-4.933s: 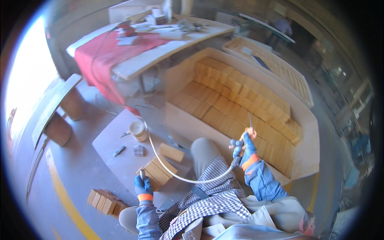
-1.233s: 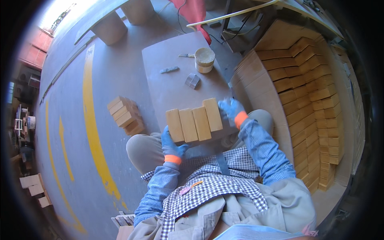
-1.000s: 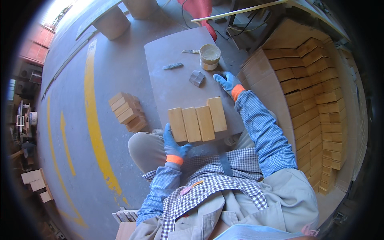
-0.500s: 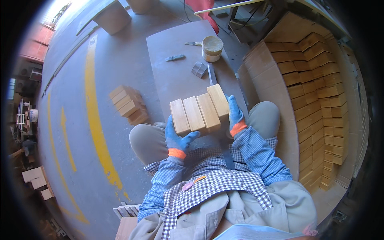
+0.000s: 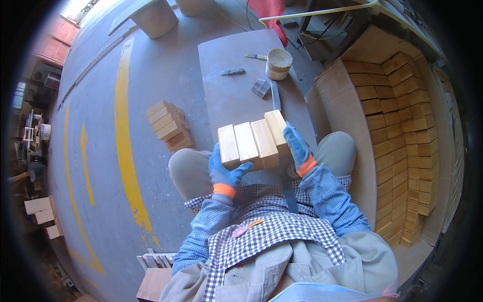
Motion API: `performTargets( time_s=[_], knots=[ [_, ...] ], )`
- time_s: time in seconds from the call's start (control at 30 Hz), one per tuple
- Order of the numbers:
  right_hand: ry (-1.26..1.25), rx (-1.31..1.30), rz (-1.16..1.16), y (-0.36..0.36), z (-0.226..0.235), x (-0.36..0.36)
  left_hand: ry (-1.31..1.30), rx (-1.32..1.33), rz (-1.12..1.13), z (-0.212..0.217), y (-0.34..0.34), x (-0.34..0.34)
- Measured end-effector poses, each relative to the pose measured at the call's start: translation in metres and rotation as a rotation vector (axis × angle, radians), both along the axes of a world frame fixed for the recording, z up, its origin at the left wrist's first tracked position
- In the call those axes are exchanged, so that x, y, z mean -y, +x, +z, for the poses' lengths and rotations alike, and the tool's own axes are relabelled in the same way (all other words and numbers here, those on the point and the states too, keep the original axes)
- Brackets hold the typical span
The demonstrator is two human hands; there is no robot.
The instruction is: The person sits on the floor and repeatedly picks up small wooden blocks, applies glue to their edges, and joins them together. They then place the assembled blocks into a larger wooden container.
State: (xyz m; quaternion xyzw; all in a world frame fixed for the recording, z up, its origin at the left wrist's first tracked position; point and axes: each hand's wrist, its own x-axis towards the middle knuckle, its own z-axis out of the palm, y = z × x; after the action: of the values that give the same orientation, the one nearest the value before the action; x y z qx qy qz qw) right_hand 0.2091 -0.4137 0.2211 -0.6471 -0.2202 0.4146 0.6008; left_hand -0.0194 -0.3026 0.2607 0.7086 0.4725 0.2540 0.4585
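Observation:
A row of several pale wooden blocks point(image 5: 248, 142) is held between my two blue-gloved hands, above my lap and the near end of the board. My left hand point(image 5: 226, 172) is closed on the left end of the row, its thumb across the near side. Pressed against the right end is my right hand point(image 5: 298, 145), fingers up along the last block. That rightmost block stands a little farther out than the others. Parts of the blocks' undersides are hidden.
On the grey board point(image 5: 226, 98) lie a tub of paste point(image 5: 279, 64), a small knife point(image 5: 256, 57), a dark bar point(image 5: 232, 72), a grey block point(image 5: 261, 88) and a flat blade point(image 5: 275, 95). A block stack point(image 5: 168, 126) is at left; a cardboard box point(image 5: 347, 100) of blocks at right.
The whole view has shifted slightly, with the board and floor things appearing farther right. Both hands keep their hold on the row, which sits a touch lower and nearer my body.

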Motion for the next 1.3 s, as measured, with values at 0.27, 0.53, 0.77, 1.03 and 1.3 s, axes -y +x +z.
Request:
performTargets(
  time_s=[0.27,0.53,0.77,1.03,1.3],
  knots=[
    [-0.29,0.598,0.282,-0.005,0.039,0.014,0.014,0.012,-0.001,-0.012,-0.005,-0.004],
    [-0.26,0.657,0.18,-0.009,0.029,0.014,0.057,0.066,-0.021,-0.016,-0.002,-0.005],
    [-0.17,0.687,0.148,-0.009,0.021,0.017,0.068,0.078,-0.05,-0.005,0.001,-0.007],
    [-0.137,0.749,0.166,-0.01,0.004,0.024,0.078,0.148,-0.051,-0.016,0.005,-0.004],
    [-0.094,0.17,0.272,0.012,0.015,0.008,-0.507,0.323,-0.179,-0.029,-0.013,-0.029]
  ],
)
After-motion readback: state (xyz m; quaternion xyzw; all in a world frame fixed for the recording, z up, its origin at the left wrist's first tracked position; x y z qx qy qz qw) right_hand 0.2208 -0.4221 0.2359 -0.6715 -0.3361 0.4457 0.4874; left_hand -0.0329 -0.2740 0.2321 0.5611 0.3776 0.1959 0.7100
